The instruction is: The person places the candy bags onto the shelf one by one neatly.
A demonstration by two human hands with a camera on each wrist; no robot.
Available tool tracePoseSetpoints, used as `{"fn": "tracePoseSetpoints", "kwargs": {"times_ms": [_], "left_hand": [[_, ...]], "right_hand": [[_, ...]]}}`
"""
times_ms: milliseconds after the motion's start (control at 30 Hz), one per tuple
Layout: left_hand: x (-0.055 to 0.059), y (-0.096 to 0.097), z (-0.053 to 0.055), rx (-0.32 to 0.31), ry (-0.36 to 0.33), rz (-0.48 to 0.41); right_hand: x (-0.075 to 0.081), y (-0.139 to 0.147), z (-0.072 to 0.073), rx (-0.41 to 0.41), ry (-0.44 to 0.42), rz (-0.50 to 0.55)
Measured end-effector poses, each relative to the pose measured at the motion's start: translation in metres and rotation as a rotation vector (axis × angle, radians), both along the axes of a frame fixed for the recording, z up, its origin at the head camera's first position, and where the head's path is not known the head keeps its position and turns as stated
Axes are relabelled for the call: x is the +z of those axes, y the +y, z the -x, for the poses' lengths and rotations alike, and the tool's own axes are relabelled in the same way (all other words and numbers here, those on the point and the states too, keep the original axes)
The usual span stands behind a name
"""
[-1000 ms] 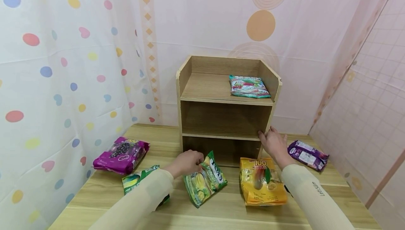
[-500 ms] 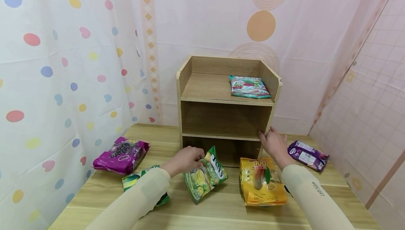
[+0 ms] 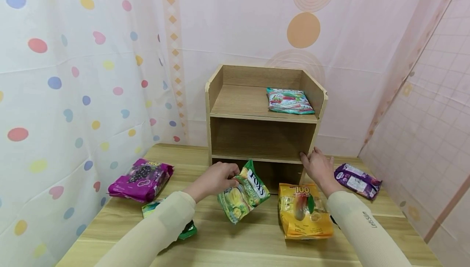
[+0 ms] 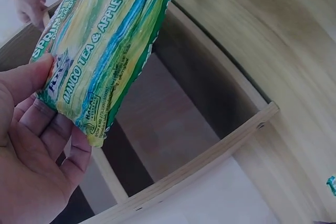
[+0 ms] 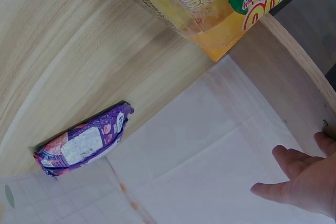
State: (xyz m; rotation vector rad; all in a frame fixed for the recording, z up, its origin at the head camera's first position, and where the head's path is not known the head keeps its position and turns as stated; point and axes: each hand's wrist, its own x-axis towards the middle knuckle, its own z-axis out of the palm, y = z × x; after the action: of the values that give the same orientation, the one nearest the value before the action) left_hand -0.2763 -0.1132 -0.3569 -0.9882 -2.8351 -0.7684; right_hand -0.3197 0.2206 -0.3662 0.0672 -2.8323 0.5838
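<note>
My left hand [image 3: 216, 179] holds a green and yellow Fox's candy bag [image 3: 244, 197] by its upper left edge, tilted, in front of the shelf's bottom compartment. In the left wrist view, the thumb lies on one face of the bag [image 4: 100, 51] and the fingers are behind it. My right hand [image 3: 318, 171] rests against the right side panel of the small wooden shelf [image 3: 264, 116], thumb at its front edge. Its fingers [image 5: 294, 162] look extended and spread in the right wrist view. A yellow mango candy bag [image 3: 304, 212] stands just below that hand.
On the shelf's top level lies a white and teal bag [image 3: 290, 100]. A purple grape bag [image 3: 141, 179] is at the table's left, and a smaller purple packet [image 3: 358, 180] at the right. Another green bag [image 3: 188, 231] is partly hidden under my left forearm.
My left hand has raised the green candy bag off the table, slightly rightward and toward the shelf. The right hand stays at the side panel.
</note>
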Motion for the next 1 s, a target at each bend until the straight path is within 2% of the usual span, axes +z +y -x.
{"fn": "tracePoseSetpoints", "kwargs": {"times_ms": [200, 500, 767, 1000], "left_hand": [[0.007, 0.000, -0.001, 0.043, -0.003, -0.061], [0.018, -0.002, 0.001, 0.078, 0.041, -0.180], [0.032, -0.003, 0.002, 0.088, 0.176, -0.280], [0.047, -0.004, 0.004, 0.135, 0.200, -0.372]], "right_hand": [[0.000, 0.000, 0.000, 0.003, 0.004, -0.002], [0.001, -0.001, -0.002, 0.000, 0.012, 0.014], [0.000, 0.001, 0.000, 0.002, -0.013, 0.007], [-0.001, 0.002, 0.001, 0.003, -0.019, 0.015]]}}
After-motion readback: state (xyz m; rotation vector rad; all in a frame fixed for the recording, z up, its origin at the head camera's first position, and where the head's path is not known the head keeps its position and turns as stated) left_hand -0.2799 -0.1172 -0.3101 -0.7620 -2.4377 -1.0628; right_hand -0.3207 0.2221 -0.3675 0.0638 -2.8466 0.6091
